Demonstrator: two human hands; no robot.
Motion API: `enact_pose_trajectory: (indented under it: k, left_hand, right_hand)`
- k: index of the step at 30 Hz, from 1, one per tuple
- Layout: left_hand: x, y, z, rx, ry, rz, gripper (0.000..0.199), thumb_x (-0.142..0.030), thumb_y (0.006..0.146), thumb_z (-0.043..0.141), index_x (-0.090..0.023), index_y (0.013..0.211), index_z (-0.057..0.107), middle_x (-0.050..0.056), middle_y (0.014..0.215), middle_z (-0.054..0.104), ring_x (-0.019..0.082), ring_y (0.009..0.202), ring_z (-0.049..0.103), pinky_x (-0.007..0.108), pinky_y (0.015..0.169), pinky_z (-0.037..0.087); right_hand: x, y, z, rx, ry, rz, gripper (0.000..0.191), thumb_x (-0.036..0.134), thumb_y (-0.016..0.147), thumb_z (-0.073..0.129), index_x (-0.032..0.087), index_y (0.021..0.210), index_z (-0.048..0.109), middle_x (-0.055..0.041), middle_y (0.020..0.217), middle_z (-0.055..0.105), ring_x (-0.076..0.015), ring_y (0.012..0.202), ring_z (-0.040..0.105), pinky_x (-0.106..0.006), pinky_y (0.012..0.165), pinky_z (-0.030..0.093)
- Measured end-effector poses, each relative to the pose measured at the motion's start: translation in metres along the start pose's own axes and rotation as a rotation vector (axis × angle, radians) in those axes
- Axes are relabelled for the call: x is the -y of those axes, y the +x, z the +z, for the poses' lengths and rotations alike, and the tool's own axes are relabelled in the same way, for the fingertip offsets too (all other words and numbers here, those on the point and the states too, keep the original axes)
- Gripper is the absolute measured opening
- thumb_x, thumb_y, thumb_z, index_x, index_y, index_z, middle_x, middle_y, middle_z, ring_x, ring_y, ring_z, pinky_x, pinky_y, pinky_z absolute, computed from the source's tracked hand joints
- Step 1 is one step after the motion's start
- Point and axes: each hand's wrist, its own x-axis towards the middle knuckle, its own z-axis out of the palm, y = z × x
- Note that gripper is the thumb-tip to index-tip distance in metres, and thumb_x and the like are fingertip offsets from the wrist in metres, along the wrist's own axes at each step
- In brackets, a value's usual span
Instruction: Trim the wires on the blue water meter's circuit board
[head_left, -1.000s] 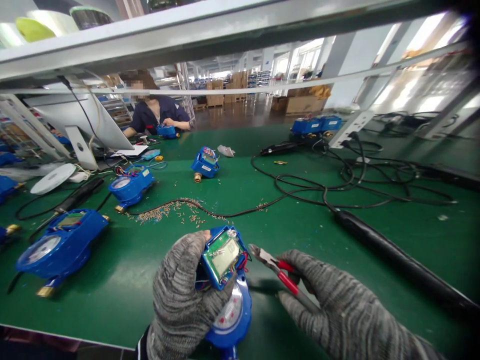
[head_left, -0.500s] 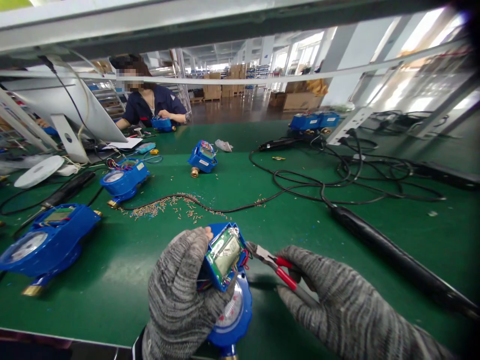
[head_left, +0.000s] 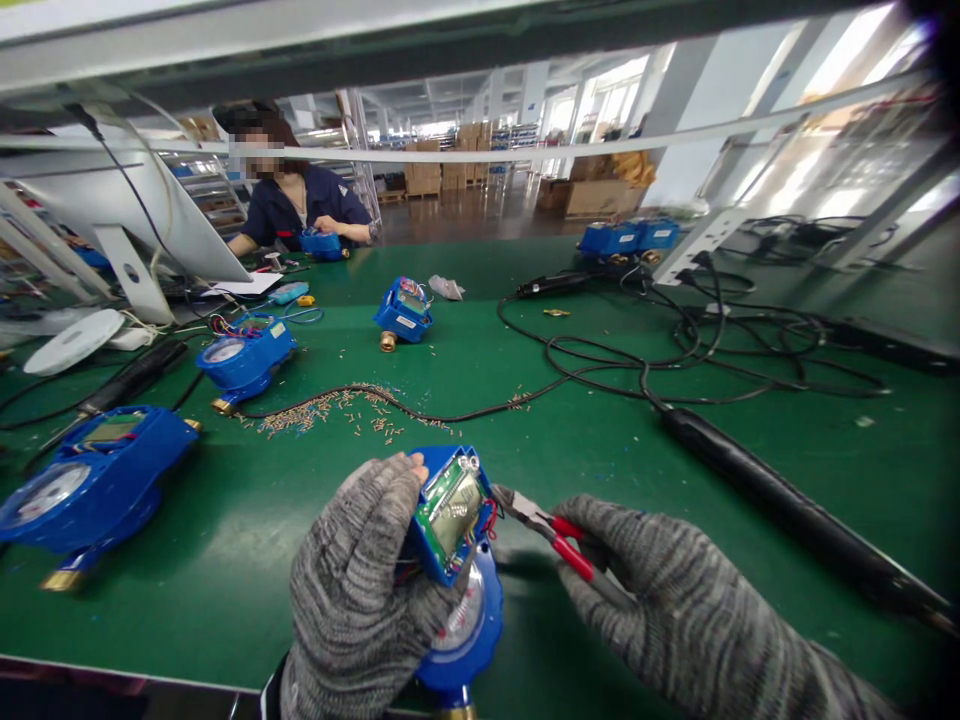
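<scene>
The left hand (head_left: 360, 590), in a grey glove, is wrapping its fingers tight around a blue meter (head_left: 454, 600) at the near edge of the green table (head_left: 225, 560). The meter's green board (head_left: 450, 505) is tipping up toward the camera. The right hand (head_left: 675, 610), gloved too, is closing its fingers on the red handles of small cutters (head_left: 540, 525). The cutter tips are sitting just beside the red wires (head_left: 489, 522) at the board's edge. This looks like the wire-snipping step. The next move probably needs the tips to slide around one wire only, with the meter kept steady. Tiny cut bits (head_left: 330, 412) are lying farther back.
</scene>
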Motion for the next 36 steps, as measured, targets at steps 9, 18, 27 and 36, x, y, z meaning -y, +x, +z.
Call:
enact_pose_trajectory:
  k: [9,18,27,36]
  left_hand:
    - [0.002,-0.003,0.001,0.013,0.02,0.0,0.067,-0.035,0.08,0.073,-0.023,0.141,0.048,0.011,0.126,0.068,0.031,0.115,0.067,0.048,0.099,0.058]
    - [0.0,0.003,0.0,-0.03,0.082,0.069,0.066,-0.038,0.08,0.073,-0.02,0.138,0.048,0.011,0.123,0.069,0.028,0.113,0.067,0.044,0.099,0.059]
    - [-0.003,0.003,0.0,-0.051,0.07,0.069,0.061,-0.037,0.08,0.072,-0.019,0.134,0.051,0.012,0.118,0.071,0.028,0.108,0.069,0.043,0.095,0.061]
    - [-0.004,0.005,0.002,-0.085,0.089,0.096,0.058,-0.037,0.079,0.072,-0.013,0.129,0.054,0.013,0.115,0.072,0.028,0.105,0.07,0.042,0.094,0.06]
  right_hand:
    - [0.002,-0.002,0.006,-0.073,0.01,-0.003,0.03,0.029,0.084,0.05,0.022,0.109,0.065,-0.0084,0.094,0.077,-0.0257,0.077,0.076,-0.039,0.063,0.066]
    - [-0.015,-0.011,0.017,-0.058,-0.064,-0.068,0.038,0.03,0.083,0.061,0.023,0.12,0.061,-0.0077,0.1,0.077,-0.0266,0.083,0.077,-0.04,0.07,0.067]
    - [-0.014,-0.014,0.019,-0.064,-0.073,-0.084,0.037,0.033,0.085,0.058,0.022,0.12,0.059,-0.0064,0.1,0.077,-0.025,0.082,0.077,-0.039,0.067,0.067]
    - [-0.01,-0.01,0.016,-0.166,-0.099,-0.116,0.032,0.034,0.087,0.055,0.023,0.116,0.058,-0.0065,0.094,0.078,-0.0239,0.075,0.077,-0.036,0.062,0.067]
